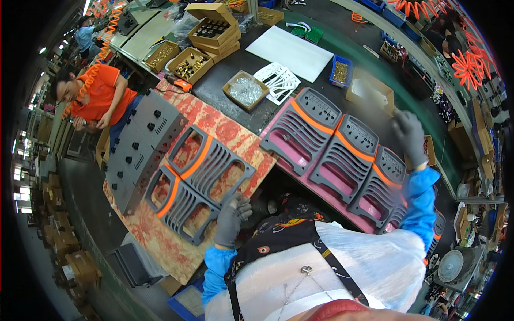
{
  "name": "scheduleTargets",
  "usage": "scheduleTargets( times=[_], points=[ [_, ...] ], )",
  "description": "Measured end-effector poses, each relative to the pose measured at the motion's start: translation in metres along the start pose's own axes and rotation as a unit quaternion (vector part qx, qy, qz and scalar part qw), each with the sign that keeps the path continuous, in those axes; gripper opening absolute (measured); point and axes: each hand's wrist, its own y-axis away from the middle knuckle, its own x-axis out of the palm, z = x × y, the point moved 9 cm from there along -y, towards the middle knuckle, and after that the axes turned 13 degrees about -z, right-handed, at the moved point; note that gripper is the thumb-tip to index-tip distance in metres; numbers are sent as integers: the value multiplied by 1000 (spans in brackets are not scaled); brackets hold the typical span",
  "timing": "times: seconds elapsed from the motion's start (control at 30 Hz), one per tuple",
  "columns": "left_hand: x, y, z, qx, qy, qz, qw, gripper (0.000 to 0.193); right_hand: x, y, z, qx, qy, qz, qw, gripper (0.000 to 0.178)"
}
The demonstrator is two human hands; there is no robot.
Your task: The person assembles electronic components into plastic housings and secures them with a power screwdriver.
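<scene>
My left hand (231,220), in a grey glove, rests at the near corner of two grey plastic panels with orange stripes (195,174). Its fingers are loosely bent and apart, with nothing visible in them. More grey panels with orange stripes (350,145) lie in a row on a pink surface (292,144) between my arms. My right hand (410,138), also gloved, is raised past the row's far side, close to a blurred open cardboard box (375,88). Motion smears its fingers, so whether they hold anything is unclear.
Grey housings with black knobs (142,147) stand on the left of the red-patterned board (214,117). Beyond are a box of clear small parts (246,90), printed sheets (281,80), a blue bin (341,71) and an orange tool (178,83). A co-worker in orange (110,85) is at left.
</scene>
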Motion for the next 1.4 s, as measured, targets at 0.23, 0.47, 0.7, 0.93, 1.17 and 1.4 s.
scheduleTargets(
  times=[0.23,0.47,0.7,0.93,1.17,1.4],
  points=[
    [87,-49,-56,319,-526,21,788,52,100,-182,-34,-97,143,65,983,28],
    [129,-182,-58,327,-827,-47,455,57,332,-320,-90,57,107,184,975,34],
    [138,-204,-63,260,-815,-55,515,65,499,-371,-83,206,47,163,964,56],
    [129,-204,-60,267,-849,-67,450,49,588,-389,-83,246,-54,127,959,66],
    [122,-198,-53,236,-841,-108,475,54,602,-389,-65,56,211,93,972,23],
    [135,-203,-51,265,-844,-105,454,49,459,-378,-56,42,108,-32,993,23]
  ],
)
